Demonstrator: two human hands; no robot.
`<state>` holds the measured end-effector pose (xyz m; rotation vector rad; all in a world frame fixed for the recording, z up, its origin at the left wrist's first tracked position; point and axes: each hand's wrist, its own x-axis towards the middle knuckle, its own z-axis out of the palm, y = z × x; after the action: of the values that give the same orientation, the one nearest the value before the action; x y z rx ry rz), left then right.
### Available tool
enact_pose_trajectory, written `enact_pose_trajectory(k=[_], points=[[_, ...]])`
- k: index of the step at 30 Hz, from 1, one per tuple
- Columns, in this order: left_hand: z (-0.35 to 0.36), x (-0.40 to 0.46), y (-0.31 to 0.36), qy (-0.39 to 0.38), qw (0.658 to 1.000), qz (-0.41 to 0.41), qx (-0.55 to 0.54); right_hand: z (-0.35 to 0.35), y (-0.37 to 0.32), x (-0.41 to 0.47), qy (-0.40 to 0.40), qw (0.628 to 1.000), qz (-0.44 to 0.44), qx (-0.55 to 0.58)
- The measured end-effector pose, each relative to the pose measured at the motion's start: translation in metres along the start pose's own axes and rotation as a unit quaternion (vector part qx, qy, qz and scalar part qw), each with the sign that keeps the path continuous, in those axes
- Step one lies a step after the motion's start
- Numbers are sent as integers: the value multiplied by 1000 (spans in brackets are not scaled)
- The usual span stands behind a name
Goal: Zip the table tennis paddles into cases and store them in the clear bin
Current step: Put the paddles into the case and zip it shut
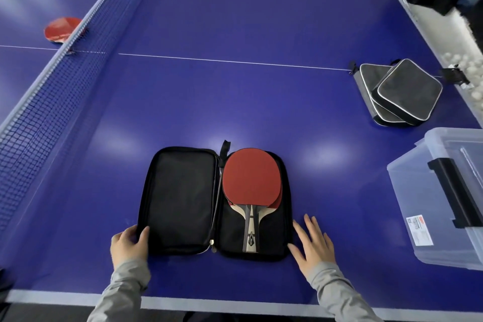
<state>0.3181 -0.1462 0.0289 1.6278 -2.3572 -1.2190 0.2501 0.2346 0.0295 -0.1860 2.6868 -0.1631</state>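
A black zip case (180, 198) lies spread open on the blue table near its front edge. In its right half lie red paddles (251, 178), one on top of another, handle toward me. My left hand (128, 243) grips the near left corner of the case's empty left flap, thumb on the inside. My right hand (312, 242) rests flat on the table with straight fingers, touching the case's right edge. The clear bin (428, 206) with a black latch stands at the right.
Two closed black cases (400, 93) are stacked at the far right of the table. Another red paddle (61, 29) lies beyond the net (65, 65) on the left. White balls (470, 68) lie off the table's right edge.
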Motion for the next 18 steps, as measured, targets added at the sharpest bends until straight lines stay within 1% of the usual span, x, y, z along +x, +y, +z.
enact_pose_trajectory(k=[3,5,9,11,13,14,16,18], points=[[-8,0,5,-16,998,-14,-62,-2,-1,0,-6,1000,7,-12],[-17,-7,11,-16,993,3,-113,-4,-2,0,-10,1000,9,-7],[-28,-51,38,12,974,85,-208,-13,-4,-2,-23,999,14,19],[-27,-81,56,-2,959,148,-241,-22,-6,-4,-17,999,18,38],[-20,-109,72,-37,947,220,-232,-35,-14,-3,23,996,9,88],[-15,-121,79,-54,940,257,-219,-45,-21,-2,62,990,0,130],[-2,-142,89,-81,924,324,-188,-66,-38,-1,149,963,-32,221],[10,-158,96,-99,908,378,-153,-85,-59,1,201,931,-67,296]])
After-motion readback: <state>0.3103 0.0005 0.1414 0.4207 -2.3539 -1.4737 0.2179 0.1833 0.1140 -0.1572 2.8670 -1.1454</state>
